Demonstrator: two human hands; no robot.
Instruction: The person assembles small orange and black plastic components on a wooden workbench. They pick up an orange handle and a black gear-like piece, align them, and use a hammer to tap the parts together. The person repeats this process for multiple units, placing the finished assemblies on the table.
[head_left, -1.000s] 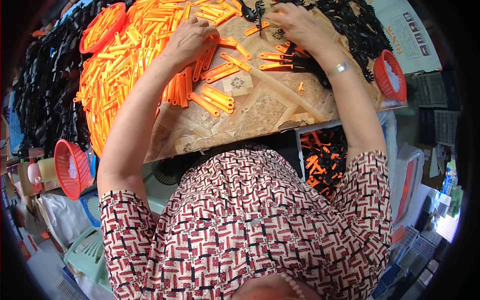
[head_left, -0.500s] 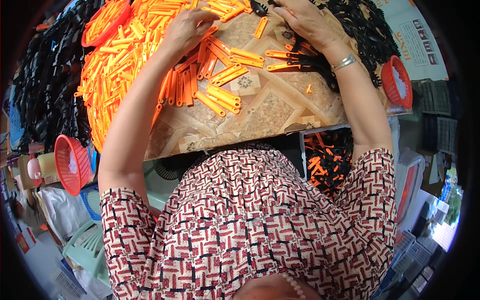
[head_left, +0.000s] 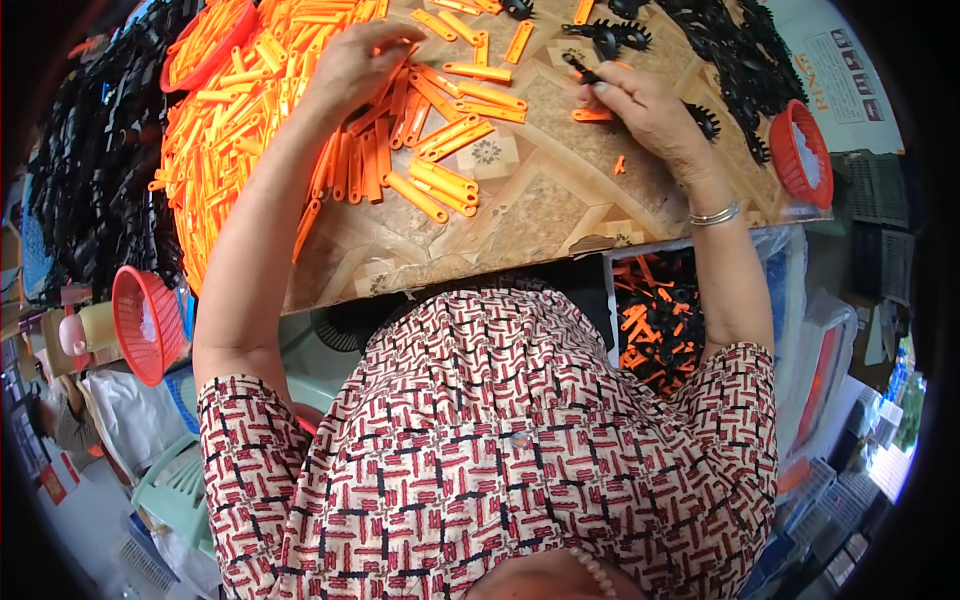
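My left hand (head_left: 365,65) is over the near edge of a big heap of orange plastic handles (head_left: 250,150). Its fingers are bent and somewhat apart, with nothing visible in them. Closed thumb and fingers of my right hand (head_left: 645,105) pinch a small black plastic piece (head_left: 580,70). An orange handle (head_left: 593,115) shows just beside those fingers, partly covered. Loose orange handles (head_left: 440,185) lie fanned out between my hands. Beyond my right hand is a black toothed piece (head_left: 625,36).
A pile of black toothed parts (head_left: 725,50) covers the table's far right. Red baskets stand at the right edge (head_left: 800,150), far left (head_left: 215,45) and lower left (head_left: 150,325). Below the table edge, a box holds orange-and-black pieces (head_left: 660,320). A tiny orange scrap (head_left: 619,164) lies on the tabletop.
My right hand has come nearer and right, now pinching a black piece. The cluster of orange-and-black pieces under it no longer shows there. My left hand has shifted slightly left.
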